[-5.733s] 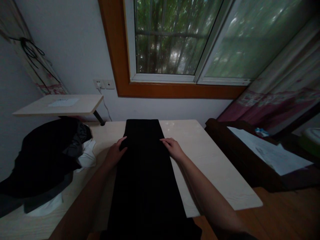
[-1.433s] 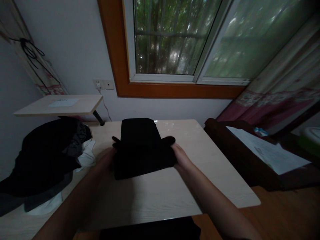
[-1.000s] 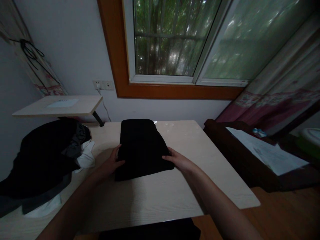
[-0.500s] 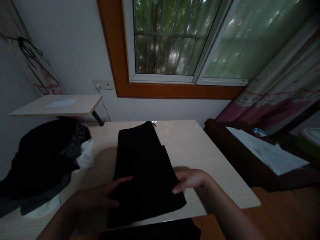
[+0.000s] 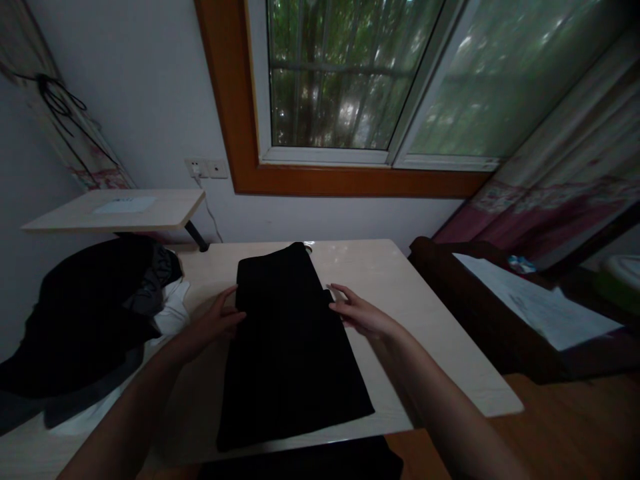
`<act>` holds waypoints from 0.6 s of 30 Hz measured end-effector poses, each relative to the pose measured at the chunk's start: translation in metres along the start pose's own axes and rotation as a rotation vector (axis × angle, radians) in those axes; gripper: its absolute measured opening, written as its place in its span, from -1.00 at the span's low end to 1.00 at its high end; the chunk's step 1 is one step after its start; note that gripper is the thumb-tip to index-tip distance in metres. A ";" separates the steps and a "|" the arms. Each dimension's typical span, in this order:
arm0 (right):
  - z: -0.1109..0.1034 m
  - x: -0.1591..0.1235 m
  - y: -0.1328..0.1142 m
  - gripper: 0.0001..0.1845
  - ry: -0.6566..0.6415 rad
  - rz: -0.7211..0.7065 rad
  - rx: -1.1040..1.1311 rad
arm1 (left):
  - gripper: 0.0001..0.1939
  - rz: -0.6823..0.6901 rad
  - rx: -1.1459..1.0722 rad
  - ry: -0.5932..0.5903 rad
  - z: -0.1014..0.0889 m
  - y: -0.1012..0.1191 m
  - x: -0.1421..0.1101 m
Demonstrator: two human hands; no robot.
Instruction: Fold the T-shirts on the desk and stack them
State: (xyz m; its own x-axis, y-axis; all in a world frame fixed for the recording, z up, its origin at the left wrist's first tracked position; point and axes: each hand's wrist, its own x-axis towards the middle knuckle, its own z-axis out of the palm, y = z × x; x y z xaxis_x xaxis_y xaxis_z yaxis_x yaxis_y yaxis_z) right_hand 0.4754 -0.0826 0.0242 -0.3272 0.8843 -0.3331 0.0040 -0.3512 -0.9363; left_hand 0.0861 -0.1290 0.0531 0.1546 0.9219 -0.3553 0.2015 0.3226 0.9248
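This looks like a room in a home. Floral-trimmed curtains (image 5: 565,180) hang beside a wood-framed window (image 5: 345,87), and clothes (image 5: 95,313) lie heaped on the pale desk (image 5: 395,287).

Blk cloth (image 5: 287,340): inner folds/layers too dark to tell | L hand (image 5: 214,321): lower fingers hidden | R hand (image 5: 364,315): some fingers hid. behind thumb | forearms (image 5: 440,393): cut btm edge | dk heap (image 5: 90,307): cut L edge | sheet (image 5: 125,205): marks too sm. to read | grn obj. (image 5: 617,277): cut R edge | window (image 5: 340,80): cut top
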 end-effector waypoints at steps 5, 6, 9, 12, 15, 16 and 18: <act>0.008 0.022 -0.001 -0.07 0.004 -0.113 0.079 | 0.04 0.154 0.091 0.068 0.007 -0.001 0.030; 0.008 0.025 -0.004 -0.09 -0.007 -0.125 0.095 | 0.02 0.179 0.079 0.065 0.006 0.000 0.033; 0.007 0.031 -0.024 -0.13 0.000 -0.162 0.119 | -0.06 0.233 -0.014 0.121 -0.002 0.009 0.035; 0.006 0.043 -0.049 -0.19 0.072 -0.202 0.104 | -0.10 0.260 -0.162 0.229 -0.014 0.021 0.041; 0.009 0.068 -0.068 -0.22 0.110 -0.285 0.089 | -0.13 0.311 -0.277 0.315 -0.027 0.031 0.060; 0.011 0.079 -0.072 -0.22 0.120 -0.311 0.081 | -0.16 0.332 -0.297 0.353 -0.031 0.033 0.069; 0.015 0.103 -0.078 -0.22 0.150 -0.357 0.064 | -0.24 0.379 -0.325 0.411 -0.037 0.034 0.090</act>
State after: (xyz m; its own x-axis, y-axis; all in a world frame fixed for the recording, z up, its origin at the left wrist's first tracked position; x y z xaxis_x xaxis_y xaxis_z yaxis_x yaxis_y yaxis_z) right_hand 0.4275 0.0319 0.0647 -0.1554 0.9878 -0.0048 -0.1460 -0.0277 -0.9889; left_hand 0.0712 -0.0271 0.0575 -0.2381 0.9709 0.0253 -0.1077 -0.0522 0.9928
